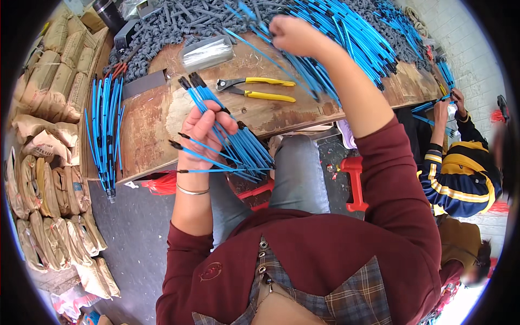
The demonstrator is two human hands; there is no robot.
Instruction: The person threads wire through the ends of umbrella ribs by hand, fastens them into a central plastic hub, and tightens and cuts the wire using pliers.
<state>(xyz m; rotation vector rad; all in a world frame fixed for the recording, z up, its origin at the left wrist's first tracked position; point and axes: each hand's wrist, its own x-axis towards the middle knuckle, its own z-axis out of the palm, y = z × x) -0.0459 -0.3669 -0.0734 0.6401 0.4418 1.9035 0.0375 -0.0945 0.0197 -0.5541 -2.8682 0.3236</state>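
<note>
My left hand (203, 132) is closed around a bundle of thin blue rods with black ends (244, 146). A few of these rods splay out sideways past the wrist, and the bundle's lower ends hang over the table's front edge above my lap. Farther forward, my right hand (292, 37) has its fingers closed at the near-left side of a big heap of similar blue rods (352, 32). A blurred blue rod (248, 11) runs to its fingertips. Yellow-handled end-cutting pliers (265, 88) lie on the wooden table (146, 114) between my hands.
Grey plastic fittings (189, 19) are piled at the back. A clear box of thin pale strips (207, 53) stands before them. More blue rods (104, 127) overhang the table's left edge. Brown paper packages (54, 216) are stacked at left. A co-worker (460, 173) handles rods at right.
</note>
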